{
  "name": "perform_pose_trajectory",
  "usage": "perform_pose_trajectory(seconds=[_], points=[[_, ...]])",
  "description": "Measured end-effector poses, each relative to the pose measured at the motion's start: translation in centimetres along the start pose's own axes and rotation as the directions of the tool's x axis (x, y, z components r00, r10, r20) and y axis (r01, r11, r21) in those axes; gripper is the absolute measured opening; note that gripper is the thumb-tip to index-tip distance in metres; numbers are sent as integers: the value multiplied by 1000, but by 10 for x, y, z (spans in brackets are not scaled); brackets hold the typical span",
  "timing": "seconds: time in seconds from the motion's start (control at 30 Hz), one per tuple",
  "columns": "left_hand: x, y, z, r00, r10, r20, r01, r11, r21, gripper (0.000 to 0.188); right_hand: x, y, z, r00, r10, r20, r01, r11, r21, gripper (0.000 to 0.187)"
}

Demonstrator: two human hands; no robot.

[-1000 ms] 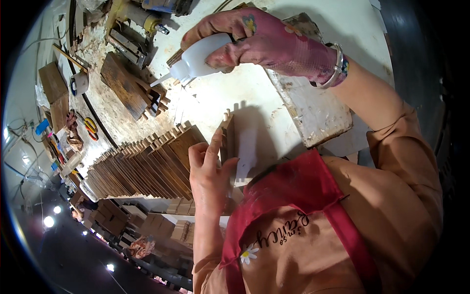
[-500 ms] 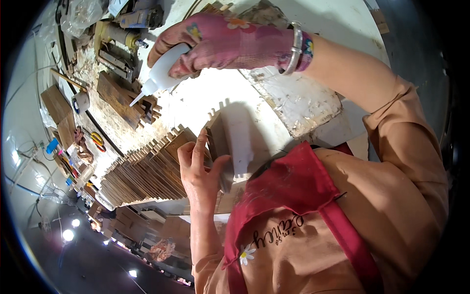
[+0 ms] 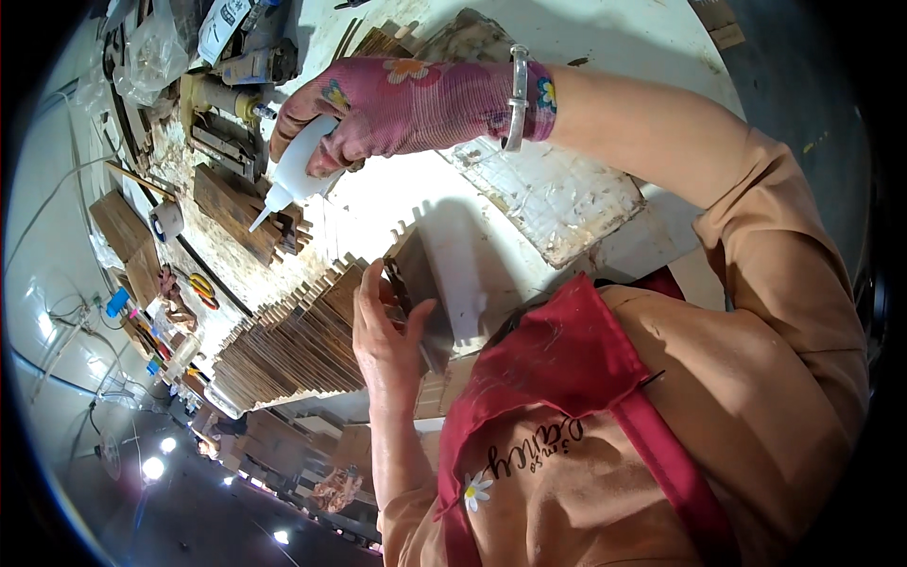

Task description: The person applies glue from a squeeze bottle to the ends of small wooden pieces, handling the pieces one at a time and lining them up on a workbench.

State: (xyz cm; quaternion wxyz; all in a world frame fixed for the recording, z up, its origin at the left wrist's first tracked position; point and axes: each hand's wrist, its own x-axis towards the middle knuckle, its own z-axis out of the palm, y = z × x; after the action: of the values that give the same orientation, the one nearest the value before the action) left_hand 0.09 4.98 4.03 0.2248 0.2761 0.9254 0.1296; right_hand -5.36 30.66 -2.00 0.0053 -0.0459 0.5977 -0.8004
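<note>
Gripping a white squeeze bottle (image 3: 304,163), the gloved right hand (image 3: 383,106) sits at 11 o'clock from the bare left hand (image 3: 385,338), well apart from it. The bottle's nozzle (image 3: 265,214) points toward 7 o'clock, above or against some joined dark wood pieces (image 3: 225,206) (contact is impossible to tell). The left hand's fingers and thumb close on the edge of a dark pegged board (image 3: 433,283), which stands on edge near the red apron (image 3: 567,350); a row of similar boards (image 3: 293,331) runs toward 9 o'clock.

Compared with a second ago, the nozzle lies over the wood pieces rather than beside them, and the left forefinger, then stretched along the board's edge, is bent. By my judgement, the hands now serve separate spots: one steadies, the other aims.
</note>
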Motion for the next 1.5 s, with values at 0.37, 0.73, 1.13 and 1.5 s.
perform_pose_trajectory(seconds=[0.37, 0.73, 1.13, 1.5], points=[[9, -8, 2, 956, -291, 31, 226, 667, -710, 47, 6, 14, -1, 997, -8, 80, -9, 979, 203, 33], [23, 1, 22, 954, -300, -4, 183, 594, -783, 37, 5, 18, -2, 996, -74, 40, 70, 994, 89, 36], [21, 9, 31, 957, -273, -100, 117, 675, -728, 37, 0, 9, 3, 996, 32, -83, -28, 998, 50, 35], [20, 10, 40, 927, -344, -150, 77, 564, -822, 43, 0, -12, -5, 997, 81, -5, -80, 992, 98, 37]])
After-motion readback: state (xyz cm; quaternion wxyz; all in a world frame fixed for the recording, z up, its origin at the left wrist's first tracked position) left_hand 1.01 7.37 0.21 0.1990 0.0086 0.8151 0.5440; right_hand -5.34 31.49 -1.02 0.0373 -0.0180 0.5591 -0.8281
